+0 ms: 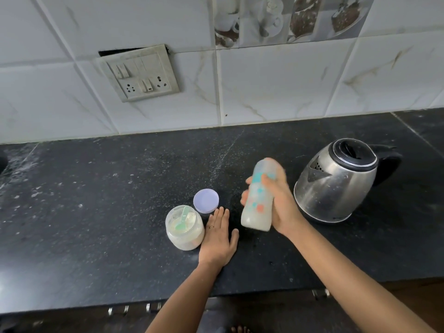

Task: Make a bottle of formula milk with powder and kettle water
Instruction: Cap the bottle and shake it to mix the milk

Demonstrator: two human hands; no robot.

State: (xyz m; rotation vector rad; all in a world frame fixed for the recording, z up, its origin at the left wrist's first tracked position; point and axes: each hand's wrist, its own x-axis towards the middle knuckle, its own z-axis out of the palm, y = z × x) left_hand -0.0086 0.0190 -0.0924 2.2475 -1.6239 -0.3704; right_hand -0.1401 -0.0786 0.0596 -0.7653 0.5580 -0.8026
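Bottle (258, 200): one, pale clear plastic with teal and orange print, milky white liquid pooled at its base. Upper end blurred. Tilted slightly, top leaning toward the back edge of the bench (96, 212). It sat right of the bench's middle, between jar and kettle; whether its base touched the bench, cannot tell.

Right hand (282, 205): fingers (244, 201) curled round the bottle's far side, thumb across the print, gripping it at mid-body.

Left hand (218, 239): palm down on the bench, fingers (219, 217) straight and close together, holding nothing, just beside the jar. A ring on one finger.

Count: one powder jar (185, 234), open, near the bench's middle, with one green scoop (181, 219) lying in the powder. One lilac lid (206, 201) flat on the bench behind the jar, near the left fingertips. One steel kettle (341, 181) toward the right end, lid up, black handle facing right. Two hands.
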